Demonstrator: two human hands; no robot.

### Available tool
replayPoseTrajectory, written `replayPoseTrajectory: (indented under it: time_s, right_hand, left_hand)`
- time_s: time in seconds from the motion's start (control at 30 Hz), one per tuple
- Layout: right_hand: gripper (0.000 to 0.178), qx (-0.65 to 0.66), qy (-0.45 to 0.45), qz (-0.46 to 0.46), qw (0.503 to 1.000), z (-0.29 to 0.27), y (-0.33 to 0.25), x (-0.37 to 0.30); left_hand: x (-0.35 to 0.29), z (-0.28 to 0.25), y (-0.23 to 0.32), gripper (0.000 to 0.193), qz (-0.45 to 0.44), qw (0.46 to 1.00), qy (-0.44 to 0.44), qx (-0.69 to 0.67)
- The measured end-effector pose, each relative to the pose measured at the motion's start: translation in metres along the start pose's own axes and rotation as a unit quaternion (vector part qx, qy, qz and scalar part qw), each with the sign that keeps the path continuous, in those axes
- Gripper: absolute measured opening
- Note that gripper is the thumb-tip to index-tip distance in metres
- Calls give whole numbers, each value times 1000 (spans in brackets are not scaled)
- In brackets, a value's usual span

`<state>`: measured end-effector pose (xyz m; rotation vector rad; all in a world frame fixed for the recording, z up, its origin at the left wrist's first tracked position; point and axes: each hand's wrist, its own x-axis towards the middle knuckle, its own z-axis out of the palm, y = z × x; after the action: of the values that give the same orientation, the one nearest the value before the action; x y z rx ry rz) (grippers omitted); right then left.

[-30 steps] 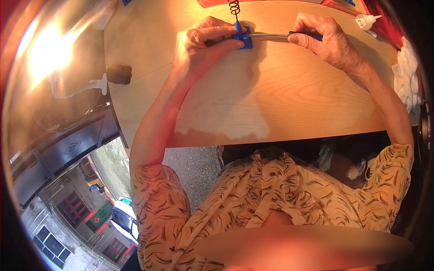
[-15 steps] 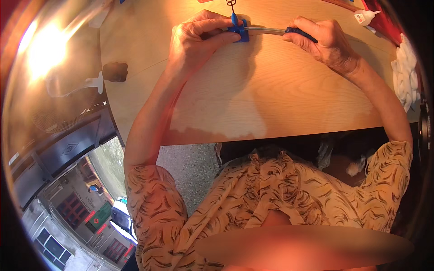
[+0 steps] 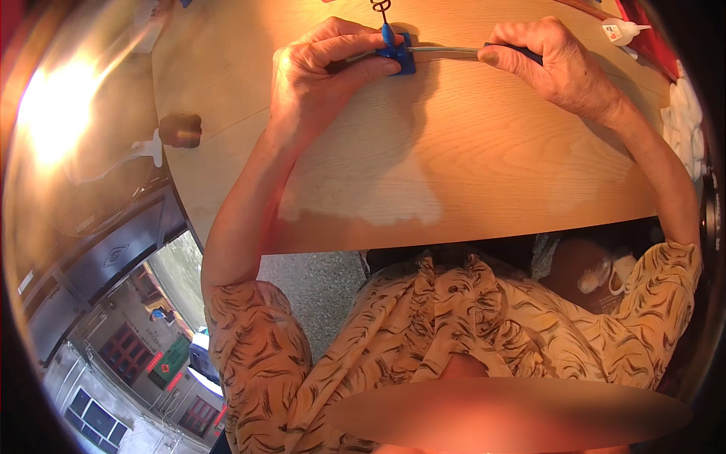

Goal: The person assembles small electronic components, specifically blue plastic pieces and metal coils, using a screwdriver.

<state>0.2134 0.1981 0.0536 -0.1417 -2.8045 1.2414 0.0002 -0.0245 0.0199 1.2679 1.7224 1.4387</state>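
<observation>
While the left hand pinches a small blue plastic part against the wooden table near the top centre of the frame, the right hand, upper right, is closed around a screwdriver whose metal shaft runs leftward into the part. A coiled spring rises above it. This looks like fastening work in progress; continuing calls for a steady grip and keeping the shaft aligned. A white glue bottle lies at the far upper right.
</observation>
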Motion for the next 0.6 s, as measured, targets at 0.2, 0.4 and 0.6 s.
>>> replayPoseTrajectory:
  time_s: [0.2,0.4,0.6]
  right_hand:
    - [33,21,-27,49,998,-2,-1,4]
    - [33,19,-44,58,997,-7,2,6]
    - [29,-1,-6,13,1000,-7,10,4]
  left_hand:
    - [0,0,-1,25,2,1000,0,-10]
    - [2,-3,-1,29,1,999,-33,37]
    - [5,3,1,24,3,999,-8,34]
